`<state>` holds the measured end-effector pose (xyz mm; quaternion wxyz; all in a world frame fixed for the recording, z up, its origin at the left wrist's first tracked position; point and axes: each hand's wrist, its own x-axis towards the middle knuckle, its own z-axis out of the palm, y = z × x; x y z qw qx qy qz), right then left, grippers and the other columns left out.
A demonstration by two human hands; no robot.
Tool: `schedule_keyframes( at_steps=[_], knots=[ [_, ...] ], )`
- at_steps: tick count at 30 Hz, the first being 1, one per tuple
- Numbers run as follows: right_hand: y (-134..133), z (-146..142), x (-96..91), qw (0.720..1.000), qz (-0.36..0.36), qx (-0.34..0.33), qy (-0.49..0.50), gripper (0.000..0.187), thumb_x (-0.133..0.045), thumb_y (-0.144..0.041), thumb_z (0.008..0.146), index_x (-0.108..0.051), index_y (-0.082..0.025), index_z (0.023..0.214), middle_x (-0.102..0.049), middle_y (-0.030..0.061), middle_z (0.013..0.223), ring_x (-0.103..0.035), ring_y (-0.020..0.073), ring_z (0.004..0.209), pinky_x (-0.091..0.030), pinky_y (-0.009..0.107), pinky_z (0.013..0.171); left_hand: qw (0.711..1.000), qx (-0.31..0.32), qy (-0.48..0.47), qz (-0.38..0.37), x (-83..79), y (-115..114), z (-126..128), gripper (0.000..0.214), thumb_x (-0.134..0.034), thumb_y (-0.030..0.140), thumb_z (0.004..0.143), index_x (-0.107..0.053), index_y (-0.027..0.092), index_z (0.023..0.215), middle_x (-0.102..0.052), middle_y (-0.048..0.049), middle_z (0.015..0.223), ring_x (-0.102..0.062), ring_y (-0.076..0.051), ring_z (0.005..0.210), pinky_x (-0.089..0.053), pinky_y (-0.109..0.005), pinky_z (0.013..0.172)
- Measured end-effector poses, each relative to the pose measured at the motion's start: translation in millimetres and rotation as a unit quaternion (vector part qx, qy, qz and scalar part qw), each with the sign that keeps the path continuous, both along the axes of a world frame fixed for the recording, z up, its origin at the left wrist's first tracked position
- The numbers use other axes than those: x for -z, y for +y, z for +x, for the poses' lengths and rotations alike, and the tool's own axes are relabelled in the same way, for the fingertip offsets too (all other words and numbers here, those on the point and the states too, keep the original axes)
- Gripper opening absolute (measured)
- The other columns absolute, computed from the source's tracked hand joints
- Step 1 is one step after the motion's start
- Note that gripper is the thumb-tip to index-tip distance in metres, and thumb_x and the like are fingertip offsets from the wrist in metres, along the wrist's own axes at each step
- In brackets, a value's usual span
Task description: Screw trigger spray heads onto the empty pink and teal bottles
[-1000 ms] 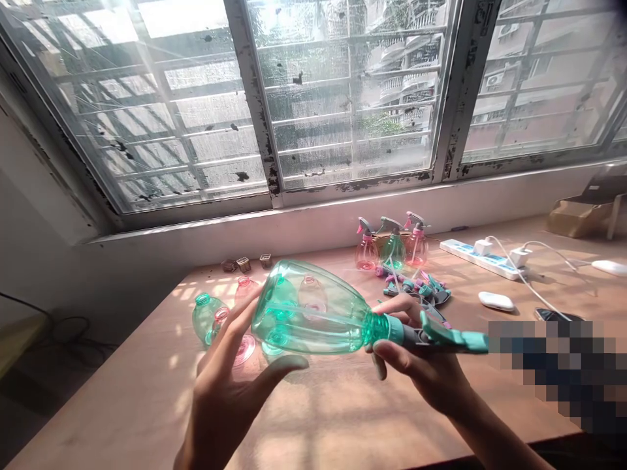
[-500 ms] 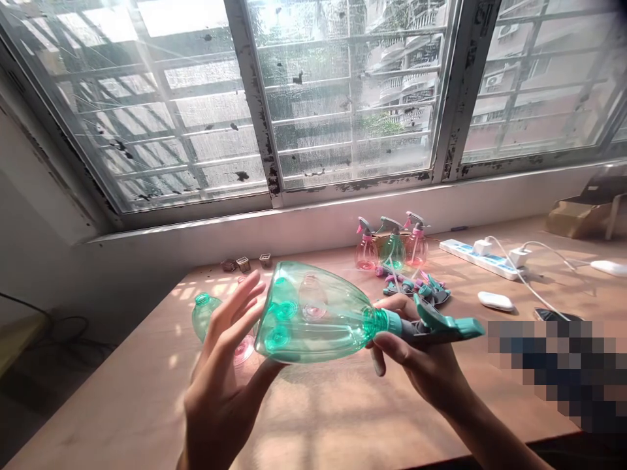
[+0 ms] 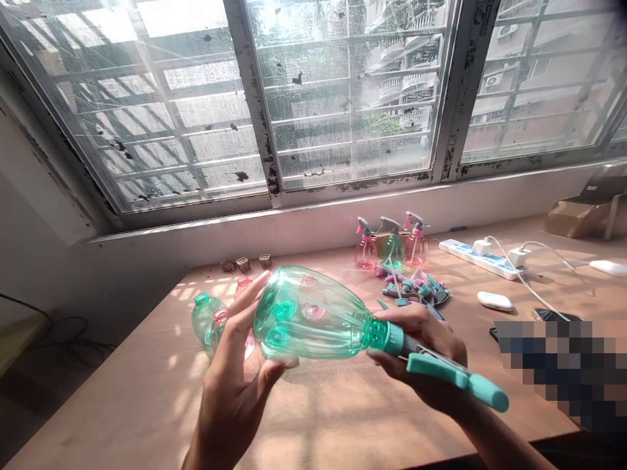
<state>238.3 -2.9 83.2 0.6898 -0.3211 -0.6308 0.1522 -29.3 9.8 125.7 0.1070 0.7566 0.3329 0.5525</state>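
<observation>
A clear green spray bottle [image 3: 313, 320] lies sideways in the air above the table, its base to the left. My left hand [image 3: 240, 365] is curved around the base, thumb below and fingers on the far side. At the neck, my right hand [image 3: 426, 359] grips the teal collar, its thumb and fingers on either side. The grey and teal spray head [image 3: 455, 378] sits on the neck, its teal trigger turned towards me. Past my left hand stand a green bottle [image 3: 203, 316] without a head and pink bottles [image 3: 243, 283], partly hidden.
Three assembled spray bottles [image 3: 392, 248] stand by the wall, with a pile of loose spray heads [image 3: 421, 287] before them. To the right lie a power strip [image 3: 482, 258] with cables and a white case [image 3: 496, 301]. Small brown blocks [image 3: 243, 264] sit at the back left.
The spray head has turned about the bottle's axis, its trigger swinging down and towards me. My right hand has rolled with it, and my left hand has shifted around the base.
</observation>
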Motion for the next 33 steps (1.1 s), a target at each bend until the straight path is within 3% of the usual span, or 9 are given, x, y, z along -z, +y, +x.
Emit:
schedule_keyframes(
  at_steps=[6,9,15,18,21,24,27,30,33],
  knots=[
    [13.3,-5.4,-2.3,0.943,-0.126,-0.269,0.151,0.018,-0.084,-0.042,0.098,-0.074,-0.03,0.106,-0.08,-0.0043,0.071,-0.071,0.0149,0.048,-0.058,0.026,0.049,0.996,-0.01,0.037,0.083,-6.4,0.5,6.6,0.065,-0.074,0.025,0.103,-0.051,0.042,0.161,-0.053,-0.0046,0.169,-0.042,-0.033,0.162,-0.038,-0.057,0.134],
    [15.0,-7.6,-5.6,0.943,-0.131,-0.269,0.146,0.016,-0.082,-0.042,0.099,-0.074,-0.029,0.104,-0.079,-0.0036,0.071,-0.071,0.0154,0.05,-0.059,0.028,0.05,0.997,-0.007,0.046,0.055,-3.0,-0.9,2.6,0.069,-0.075,0.027,0.102,-0.046,0.041,0.163,-0.053,-0.0065,0.168,-0.045,-0.033,0.16,-0.042,-0.057,0.132],
    [4.5,-8.8,0.5,0.993,-0.051,-0.089,0.059,0.033,-0.096,-0.019,0.081,-0.073,-0.028,0.105,-0.081,-0.0032,0.072,-0.075,0.0191,0.054,-0.061,0.027,0.049,0.999,-0.031,0.01,-0.025,6.6,0.1,-7.4,0.057,-0.069,0.046,0.104,-0.053,0.034,0.158,-0.054,-0.0124,0.166,-0.048,-0.04,0.157,-0.039,-0.064,0.131],
    [2.1,-8.5,3.2,0.997,-0.038,-0.06,0.038,0.038,-0.097,-0.02,0.08,-0.074,-0.029,0.108,-0.083,-0.0012,0.078,-0.075,0.0192,0.054,-0.06,0.027,0.049,0.999,-0.035,0.009,-0.013,3.1,1.3,-3.9,0.056,-0.07,0.043,0.104,-0.054,0.036,0.158,-0.053,-0.0097,0.168,-0.042,-0.038,0.161,-0.038,-0.062,0.132],
    [4.9,-8.9,0.1,0.98,-0.084,-0.142,0.108,0.03,-0.094,-0.03,0.086,-0.072,-0.027,0.107,-0.08,-0.002,0.072,-0.075,0.0197,0.053,-0.061,0.028,0.048,0.999,-0.019,0.009,0.029,-2.1,0.6,1.4,0.059,-0.073,0.035,0.103,-0.054,0.041,0.158,-0.049,-0.0062,0.171,-0.037,-0.036,0.164,-0.035,-0.061,0.134],
    [11.4,-9.7,-3.7,0.926,-0.16,-0.279,0.198,0.03,-0.088,-0.046,0.092,-0.069,-0.025,0.102,-0.075,-0.0039,0.068,-0.068,0.0154,0.047,-0.057,0.025,0.046,0.998,0.001,0.006,0.063,-5.7,-2.5,4.7,0.059,-0.075,0.027,0.102,-0.057,0.045,0.155,-0.047,-0.0042,0.172,-0.038,-0.038,0.163,-0.038,-0.066,0.131],
    [16.6,-10.8,-3.4,0.88,-0.21,-0.348,0.245,0.03,-0.085,-0.048,0.094,-0.068,-0.024,0.095,-0.073,-0.0044,0.067,-0.061,0.0106,0.046,-0.052,0.02,0.043,0.998,0.012,0.012,0.064,-8.6,-6.5,5.0,0.06,-0.08,0.031,0.099,-0.059,0.044,0.154,-0.05,-0.0066,0.17,-0.037,-0.041,0.163,-0.039,-0.07,0.129],
    [15.4,-10.3,0.6,0.91,-0.169,-0.314,0.209,0.022,-0.084,-0.042,0.096,-0.07,-0.026,0.102,-0.074,-0.0054,0.068,-0.065,0.0119,0.048,-0.056,0.021,0.047,0.999,0.013,0.017,0.047,-11.7,-8.7,3.3,0.06,-0.076,0.048,0.099,-0.058,0.039,0.156,-0.048,-0.0091,0.17,-0.037,-0.041,0.163,-0.044,-0.066,0.127],
    [9.6,-7.5,6.2,0.98,-0.058,-0.162,0.101,0.029,-0.091,-0.026,0.091,-0.074,-0.031,0.114,-0.081,-0.0036,0.078,-0.075,0.0168,0.057,-0.062,0.026,0.054,0.999,-0.002,0.025,0.039,-13.4,-8.2,1.8,0.054,-0.065,0.052,0.106,-0.058,0.036,0.157,-0.05,-0.008,0.169,-0.041,-0.037,0.162,-0.046,-0.055,0.127]
  ],
)
